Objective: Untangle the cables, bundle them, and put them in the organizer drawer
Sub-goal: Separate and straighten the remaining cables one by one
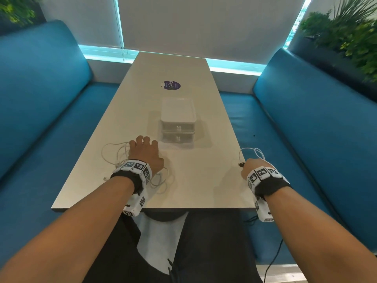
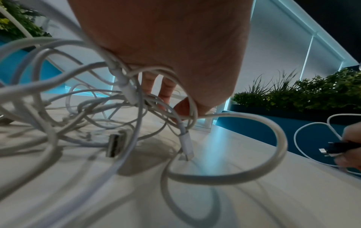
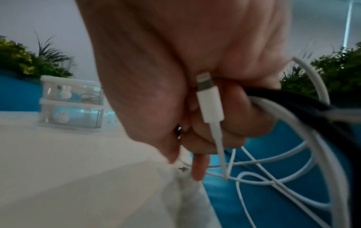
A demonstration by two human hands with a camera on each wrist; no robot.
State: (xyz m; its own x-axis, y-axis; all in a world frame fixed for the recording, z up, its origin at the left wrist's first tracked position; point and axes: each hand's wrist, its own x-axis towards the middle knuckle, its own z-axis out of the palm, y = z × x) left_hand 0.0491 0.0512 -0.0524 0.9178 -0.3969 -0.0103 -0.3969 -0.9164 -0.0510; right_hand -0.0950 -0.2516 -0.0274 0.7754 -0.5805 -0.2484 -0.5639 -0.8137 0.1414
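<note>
A tangle of white cables [image 1: 116, 154] lies on the table's near left. My left hand [image 1: 145, 149] presses down on it with spread, straight fingers. The left wrist view shows the cable loops [image 2: 125, 95] under the palm, and a USB plug [image 2: 114, 145] lying on the table. My right hand [image 1: 252, 168] is at the table's right edge, gripping a white cable [image 1: 257, 153] whose loops hang past that edge. In the right wrist view the fist [image 3: 195, 138] holds the white plug [image 3: 209, 98] and a black cable [image 3: 293, 98]. The clear two-drawer organizer [image 1: 177, 121] stands mid-table with both drawers closed.
A round purple sticker [image 1: 170, 85] lies on the beige table [image 1: 204, 180] beyond the organizer. Blue benches flank it on the left [image 1: 51, 119] and right [image 1: 306, 119]. Plants stand behind both benches.
</note>
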